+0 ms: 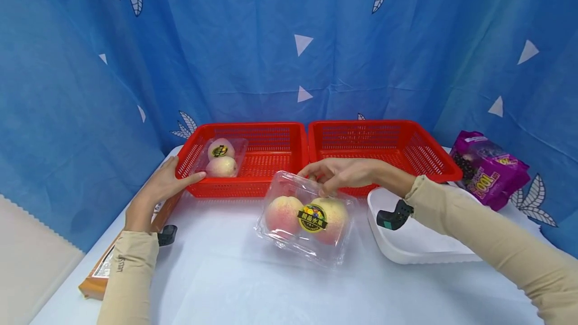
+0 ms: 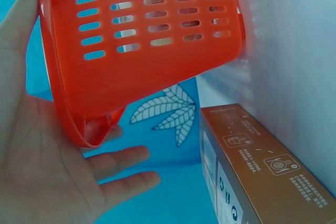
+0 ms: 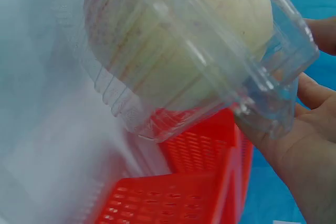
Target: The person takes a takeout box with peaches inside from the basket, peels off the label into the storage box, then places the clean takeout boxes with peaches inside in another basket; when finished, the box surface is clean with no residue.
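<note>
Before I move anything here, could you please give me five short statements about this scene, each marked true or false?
1. The right hand holds a clear pack of two peaches. True.
2. The left hand is at the left red basket. True.
3. No fruit lies in that basket. False: a second peach pack lies in it.
4. The purple bag is to the right of the right red basket. True.
5. The pack in the right hand is inside the right red basket. False: it is held outside, on the near side of the baskets.
</note>
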Demonstrator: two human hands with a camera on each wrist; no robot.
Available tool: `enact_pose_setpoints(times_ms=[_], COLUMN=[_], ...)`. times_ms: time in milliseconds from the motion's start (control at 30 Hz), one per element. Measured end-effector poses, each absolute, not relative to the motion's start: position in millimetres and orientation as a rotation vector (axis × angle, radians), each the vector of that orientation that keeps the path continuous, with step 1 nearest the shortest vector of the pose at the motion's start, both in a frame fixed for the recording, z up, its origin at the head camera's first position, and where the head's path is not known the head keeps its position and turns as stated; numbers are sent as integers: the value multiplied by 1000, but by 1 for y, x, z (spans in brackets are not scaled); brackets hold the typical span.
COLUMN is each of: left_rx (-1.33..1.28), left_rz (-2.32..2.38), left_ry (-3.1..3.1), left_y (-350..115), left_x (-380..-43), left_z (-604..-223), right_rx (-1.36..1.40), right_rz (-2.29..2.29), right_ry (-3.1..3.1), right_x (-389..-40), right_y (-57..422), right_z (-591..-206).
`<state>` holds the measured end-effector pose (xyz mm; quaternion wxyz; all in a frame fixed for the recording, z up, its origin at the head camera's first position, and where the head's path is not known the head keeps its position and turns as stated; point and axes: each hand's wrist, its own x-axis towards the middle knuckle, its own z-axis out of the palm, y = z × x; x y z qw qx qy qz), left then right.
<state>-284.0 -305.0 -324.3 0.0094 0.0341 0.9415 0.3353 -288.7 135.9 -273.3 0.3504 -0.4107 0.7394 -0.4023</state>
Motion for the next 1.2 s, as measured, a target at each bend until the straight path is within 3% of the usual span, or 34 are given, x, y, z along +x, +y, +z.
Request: enact_pose_setpoints(times_ms=[633, 1200], left_rx=[138, 118], left_rz=[1027, 1054], left_ry=[2956, 2943], left_y=[-307, -307], left_x=[-287, -286], left_z=[-325, -325], right_rx=[-1065, -975], right_rz=[-798, -649], right_ry=[1989, 2284], right_x=[-294, -279], right_y=[127, 134], right_z=[-289, -297])
